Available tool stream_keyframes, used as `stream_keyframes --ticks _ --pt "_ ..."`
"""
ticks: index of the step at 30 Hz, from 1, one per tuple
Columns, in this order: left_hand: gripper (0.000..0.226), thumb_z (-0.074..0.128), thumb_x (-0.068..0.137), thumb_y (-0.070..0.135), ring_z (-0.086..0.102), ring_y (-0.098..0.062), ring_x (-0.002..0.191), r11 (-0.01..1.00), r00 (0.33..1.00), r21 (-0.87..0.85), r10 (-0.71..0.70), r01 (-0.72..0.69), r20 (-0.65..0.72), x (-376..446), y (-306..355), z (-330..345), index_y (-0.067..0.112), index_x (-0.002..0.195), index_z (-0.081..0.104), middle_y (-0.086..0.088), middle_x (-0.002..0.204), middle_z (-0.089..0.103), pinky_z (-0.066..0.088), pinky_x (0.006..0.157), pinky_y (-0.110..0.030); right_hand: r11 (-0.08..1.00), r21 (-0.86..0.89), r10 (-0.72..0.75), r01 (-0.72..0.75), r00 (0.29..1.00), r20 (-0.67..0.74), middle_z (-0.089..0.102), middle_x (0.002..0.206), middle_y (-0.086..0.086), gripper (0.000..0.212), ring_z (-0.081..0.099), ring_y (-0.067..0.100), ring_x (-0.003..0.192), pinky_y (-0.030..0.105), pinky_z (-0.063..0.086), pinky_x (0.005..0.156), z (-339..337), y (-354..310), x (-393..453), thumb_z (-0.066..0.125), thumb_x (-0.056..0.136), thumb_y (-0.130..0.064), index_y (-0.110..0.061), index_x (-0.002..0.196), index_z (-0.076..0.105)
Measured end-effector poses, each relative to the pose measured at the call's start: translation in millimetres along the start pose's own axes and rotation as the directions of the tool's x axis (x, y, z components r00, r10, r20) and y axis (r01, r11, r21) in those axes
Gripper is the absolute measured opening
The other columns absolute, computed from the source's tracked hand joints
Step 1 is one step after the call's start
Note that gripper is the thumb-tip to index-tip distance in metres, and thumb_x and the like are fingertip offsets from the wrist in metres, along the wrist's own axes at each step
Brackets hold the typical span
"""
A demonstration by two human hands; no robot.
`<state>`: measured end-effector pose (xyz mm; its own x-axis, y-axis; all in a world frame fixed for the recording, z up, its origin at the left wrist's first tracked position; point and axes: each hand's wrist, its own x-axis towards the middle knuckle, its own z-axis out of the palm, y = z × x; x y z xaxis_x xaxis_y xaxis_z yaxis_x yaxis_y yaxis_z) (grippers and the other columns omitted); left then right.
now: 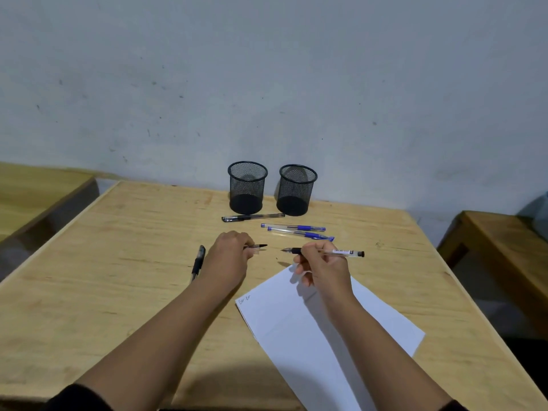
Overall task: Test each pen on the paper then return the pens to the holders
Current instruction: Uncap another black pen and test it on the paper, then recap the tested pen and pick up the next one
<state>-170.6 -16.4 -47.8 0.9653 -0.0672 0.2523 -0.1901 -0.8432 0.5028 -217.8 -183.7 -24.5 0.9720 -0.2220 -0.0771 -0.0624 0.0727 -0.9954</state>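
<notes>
My right hand (321,266) grips an uncapped black pen (344,252), tip pointing left, just above the far corner of the white paper (311,330). My left hand (229,258) pinches the pen's cap (257,247), a short gap from the tip. The paper carries small scribbles at its left corner. Two empty black mesh holders (247,188) (296,189) stand at the back of the table. A black capped pen (252,217) lies in front of them, two blue pens (293,227) (302,234) lie to its right, and another black pen (198,262) lies left of my left hand.
The wooden table (103,262) ends against a grey wall. A second wooden table edge (35,191) lies at far left and a wooden bench (501,238) at right, with gaps between them and the table.
</notes>
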Motion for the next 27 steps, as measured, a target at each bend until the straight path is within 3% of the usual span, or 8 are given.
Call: stream_keyframes --ticks 6,11,14,17,22,25,27 --pt "0.015 0.057 0.088 0.013 0.055 -0.009 0.086 0.968 0.993 -0.246 0.017 -0.046 -0.118 -9 18 -13 0.016 0.101 0.067 -0.002 0.099 0.067 0.037 0.074 -0.016 0.997 0.016 -0.079 0.079 0.996 0.03 0.061 0.056 -0.002 0.011 0.053 0.009 0.043 0.018 0.037 0.037 4 -7 6 0.059 0.085 -0.004 -0.011 0.076 0.061" --pt "0.015 0.058 0.088 0.013 0.056 -0.012 0.09 0.96 0.989 -0.266 0.055 -0.09 -0.138 -11 31 -20 0.016 0.1 0.067 -0.002 0.099 0.068 0.038 0.079 -0.017 0.991 0.055 -0.122 0.119 0.991 0.062 0.06 0.054 -0.001 0.016 0.049 0.008 0.04 0.018 0.034 0.034 4 -17 5 0.057 0.085 0.0 -0.01 0.073 0.059" --pt "0.016 0.059 0.087 0.01 0.054 -0.008 0.086 0.951 0.986 -0.285 0.078 -0.117 -0.146 -12 37 -23 0.015 0.099 0.068 -0.002 0.098 0.069 0.033 0.071 -0.005 0.991 0.061 -0.127 0.121 0.988 0.093 0.06 0.058 0.003 0.015 0.049 0.008 0.041 0.018 0.033 0.035 3 -21 3 0.058 0.085 -0.001 -0.01 0.073 0.058" --pt "0.016 0.059 0.086 0.008 0.055 -0.005 0.085 0.939 0.978 -0.296 0.127 -0.172 -0.165 -16 43 -28 0.016 0.095 0.069 0.0 0.095 0.07 0.032 0.073 0.004 0.989 0.074 -0.134 0.125 0.981 0.139 0.06 0.059 0.004 0.015 0.049 0.009 0.042 0.018 0.033 0.036 0 -25 1 0.059 0.086 -0.002 -0.011 0.074 0.058" --pt "0.018 0.057 0.084 -0.004 0.061 -0.018 0.076 0.944 0.959 -0.25 0.157 -0.216 -0.238 -29 52 -31 0.007 0.089 0.07 -0.01 0.084 0.07 0.034 0.068 -0.006 0.984 0.118 -0.16 0.137 0.965 0.21 0.056 0.055 0.005 0.02 0.044 0.009 0.04 0.017 0.031 0.035 0 -29 -4 0.056 0.089 -0.002 -0.011 0.071 0.053" --pt "0.028 0.052 0.082 -0.012 0.055 -0.012 0.07 0.955 0.967 -0.234 0.132 -0.183 -0.216 -37 49 -34 0.007 0.092 0.071 -0.011 0.083 0.07 0.033 0.066 0.002 0.984 0.079 -0.172 0.157 0.948 0.267 0.057 0.055 0.003 0.017 0.045 0.009 0.042 0.018 0.032 0.036 1 -29 -9 0.056 0.089 -0.003 -0.01 0.073 0.055" --pt "0.025 0.053 0.085 -0.006 0.053 -0.01 0.071 0.962 0.976 -0.224 0.115 -0.156 -0.186 -41 47 -37 0.011 0.093 0.07 -0.008 0.084 0.069 0.032 0.065 -0.002 0.986 0.047 -0.169 0.163 0.937 0.305 0.058 0.058 0.003 0.014 0.048 0.009 0.045 0.019 0.033 0.037 0 -31 -12 0.057 0.089 -0.004 -0.01 0.076 0.057"
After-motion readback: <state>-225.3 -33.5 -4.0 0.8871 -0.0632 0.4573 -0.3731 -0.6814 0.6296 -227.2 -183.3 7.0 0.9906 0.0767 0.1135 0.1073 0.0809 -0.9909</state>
